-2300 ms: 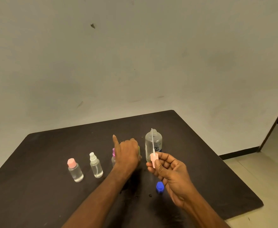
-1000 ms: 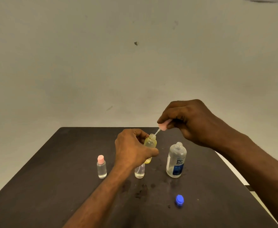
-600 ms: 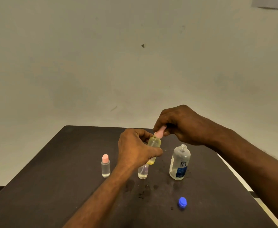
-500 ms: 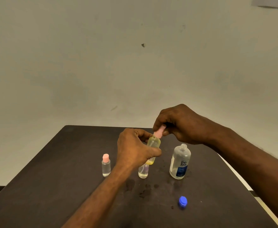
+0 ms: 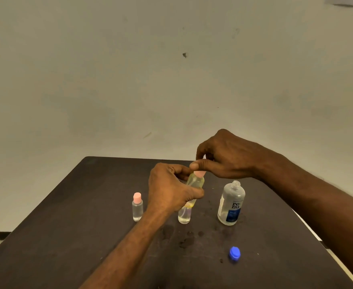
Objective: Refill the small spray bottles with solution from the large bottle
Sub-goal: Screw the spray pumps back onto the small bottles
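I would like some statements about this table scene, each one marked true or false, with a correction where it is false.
1. The large bottle stands open, without its cap. True.
2. The blue cap lies on the table. True.
3. The left hand holds the large bottle. False: it holds the yellow bottle.
4. The right hand is empty. False: it pinches the pink spray top at the yellow bottle's neck.
5. The pink-capped bottle lies on its side. False: it stands upright.
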